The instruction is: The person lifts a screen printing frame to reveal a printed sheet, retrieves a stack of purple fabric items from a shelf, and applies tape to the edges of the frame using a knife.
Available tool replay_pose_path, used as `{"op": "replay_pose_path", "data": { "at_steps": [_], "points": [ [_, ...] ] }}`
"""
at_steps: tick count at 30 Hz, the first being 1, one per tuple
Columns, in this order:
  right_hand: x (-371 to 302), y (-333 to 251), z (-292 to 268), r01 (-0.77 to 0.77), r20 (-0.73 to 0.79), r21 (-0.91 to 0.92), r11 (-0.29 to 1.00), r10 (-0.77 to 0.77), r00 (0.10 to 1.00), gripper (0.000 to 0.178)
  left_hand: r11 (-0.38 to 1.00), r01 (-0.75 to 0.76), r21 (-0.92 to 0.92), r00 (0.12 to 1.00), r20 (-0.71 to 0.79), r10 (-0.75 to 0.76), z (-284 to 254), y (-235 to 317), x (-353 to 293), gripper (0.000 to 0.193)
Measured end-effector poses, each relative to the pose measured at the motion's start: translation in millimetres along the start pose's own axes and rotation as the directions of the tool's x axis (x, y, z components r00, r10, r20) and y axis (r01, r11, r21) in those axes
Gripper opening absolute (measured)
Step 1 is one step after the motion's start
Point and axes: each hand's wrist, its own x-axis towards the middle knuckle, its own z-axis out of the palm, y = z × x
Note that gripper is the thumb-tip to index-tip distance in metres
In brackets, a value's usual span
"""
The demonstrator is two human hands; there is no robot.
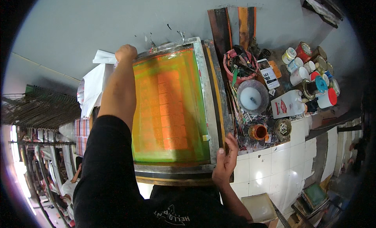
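A screen-printing frame (207, 90) lies flat in front of me, its mesh stained green, yellow and orange, with rows of orange blocks in the middle. My left arm reaches across its left side, and my left hand (126, 52) is a fist at the far left corner, beside white paper sheets (95, 85). What the fist holds, if anything, is hidden. My right hand (225, 161) rests at the near right corner of the frame, touching its edge, thumb raised and fingers extended. Nothing shows in that hand.
On the right bench stand a pink bucket (239, 78) of tools, a grey bowl (262, 105) with whitish liquid, a phone (269, 76), a white jug (288, 104), an orange cup (258, 132) and several paint cans (304, 51). A wire drying rack (39, 104) and another person (70, 185) are left.
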Motion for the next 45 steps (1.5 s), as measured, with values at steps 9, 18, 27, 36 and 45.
{"op": "replay_pose_path", "data": {
  "at_steps": [9,18,27,36,45],
  "points": [
    [5.1,8.4,-5.9,-0.006,0.047,-0.025,1.0,0.007,0.999,0.038,0.377,0.651,-0.658,0.748,0.64,-0.174,36.2,-29.4,64.9,0.036],
    [0.6,6.8,-4.5,0.008,0.056,-0.07,0.998,-0.004,0.998,0.037,0.648,-0.05,-0.76,0.912,0.229,0.339,-18.8,-51.8,34.1,0.061],
    [-4.4,9.1,0.4,-0.051,0.033,-0.153,0.987,0.057,0.998,0.043,0.824,-0.289,-0.487,0.922,0.092,0.377,-26.5,-83.1,12.1,0.084],
    [-4.9,-0.4,10.9,0.041,-0.023,-0.251,0.967,-0.048,0.999,0.033,0.673,-0.483,-0.56,0.857,-0.144,0.496,-19.5,-93.1,-6.9,0.078],
    [-4.1,6.5,10.6,0.01,-0.082,-0.286,0.958,-0.035,0.996,0.029,0.597,-0.725,-0.344,0.687,-0.311,0.656,-44.7,-51.3,-8.7,0.056]
  ]
}}
